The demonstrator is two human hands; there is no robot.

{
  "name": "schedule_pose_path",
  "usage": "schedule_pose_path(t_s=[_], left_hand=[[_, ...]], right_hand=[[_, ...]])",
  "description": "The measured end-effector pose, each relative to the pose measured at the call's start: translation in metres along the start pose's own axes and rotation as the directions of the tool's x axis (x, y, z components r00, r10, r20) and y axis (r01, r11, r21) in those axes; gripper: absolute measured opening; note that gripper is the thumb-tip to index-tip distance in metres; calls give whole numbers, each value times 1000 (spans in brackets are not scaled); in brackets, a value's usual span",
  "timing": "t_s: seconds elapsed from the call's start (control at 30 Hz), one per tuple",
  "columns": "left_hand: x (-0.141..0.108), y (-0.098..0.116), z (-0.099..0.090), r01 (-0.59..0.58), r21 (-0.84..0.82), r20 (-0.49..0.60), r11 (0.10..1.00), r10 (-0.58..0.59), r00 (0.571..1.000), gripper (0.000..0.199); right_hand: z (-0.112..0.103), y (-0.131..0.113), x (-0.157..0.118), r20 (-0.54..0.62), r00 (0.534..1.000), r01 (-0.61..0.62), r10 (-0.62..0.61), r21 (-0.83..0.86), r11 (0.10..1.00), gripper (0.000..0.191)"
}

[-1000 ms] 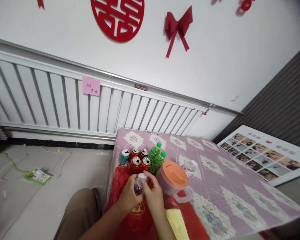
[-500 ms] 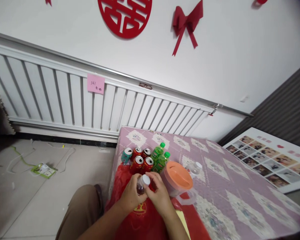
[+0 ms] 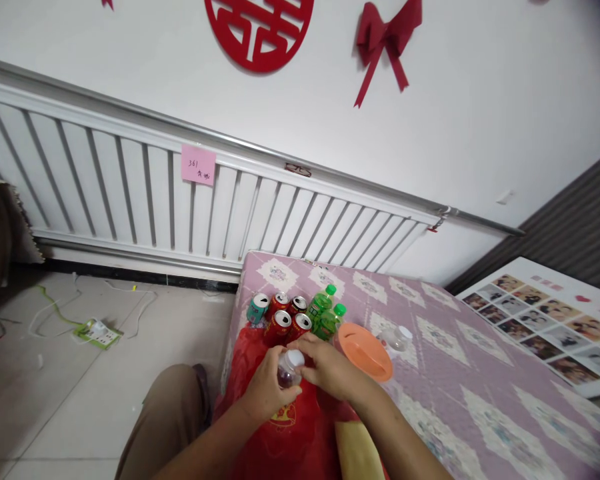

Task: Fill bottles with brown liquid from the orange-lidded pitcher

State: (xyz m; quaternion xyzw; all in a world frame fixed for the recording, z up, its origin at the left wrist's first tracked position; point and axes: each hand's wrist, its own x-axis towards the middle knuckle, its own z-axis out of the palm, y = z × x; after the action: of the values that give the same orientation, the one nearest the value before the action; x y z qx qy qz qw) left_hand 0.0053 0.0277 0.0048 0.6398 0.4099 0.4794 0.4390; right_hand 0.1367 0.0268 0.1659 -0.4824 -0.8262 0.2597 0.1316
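Note:
A small clear plastic bottle [image 3: 285,379] with a white cap [image 3: 295,359] stands upright between my hands. My left hand [image 3: 264,388] is wrapped round its body from the left. Curled about the right side of the cap are the thumb and fingers of my right hand [image 3: 327,367]. Several opened drink cans [image 3: 279,325] and two green bottles with green caps [image 3: 327,321] stand just beyond. Right of them is a pitcher with an orange lid [image 3: 365,352], partly hidden by my right forearm. Below my hands lies shiny red material [image 3: 280,447].
Another clear bottle with a white cap [image 3: 397,339] lies on the patterned purple bed cover [image 3: 455,380]. A yellowish object [image 3: 357,453] is beside my right forearm. A white radiator [image 3: 220,213] lines the wall. Cables and a power strip [image 3: 97,333] lie on the floor.
My right hand has turned about the cap, and its forearm has swung out to the right, covering the pitcher's handle and uncovering more of the yellowish object. The camera view has shifted slightly.

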Motion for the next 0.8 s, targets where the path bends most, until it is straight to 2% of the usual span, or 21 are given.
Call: schedule_pose_path(t_s=[0.2, 0.43, 0.53, 0.67, 0.8], left_hand=[[0, 3, -1, 5, 37, 5, 999, -5, 1000, 67], [0, 2, -2, 7, 36, 20, 999, -8, 1000, 68], [0, -1, -1, 0, 29, 18, 1000, 0, 1000, 68], [0, -1, -1, 5, 10, 18, 1000, -5, 1000, 67], [0, 1, -2, 35, -13, -1, 999, -35, 999, 69]], right_hand=[[-1, -2, 6, 66, 998, 30, -23, -104, 994, 29], [3, -3, 10, 98, 995, 18, 1, -192, 981, 32], [3, -5, 10, 71, 996, -38, 55, -229, 973, 27], [7, -10, 10, -4, 986, -159, 164, -288, 944, 10], [14, -16, 10, -84, 959, -285, 272, -327, 901, 9]])
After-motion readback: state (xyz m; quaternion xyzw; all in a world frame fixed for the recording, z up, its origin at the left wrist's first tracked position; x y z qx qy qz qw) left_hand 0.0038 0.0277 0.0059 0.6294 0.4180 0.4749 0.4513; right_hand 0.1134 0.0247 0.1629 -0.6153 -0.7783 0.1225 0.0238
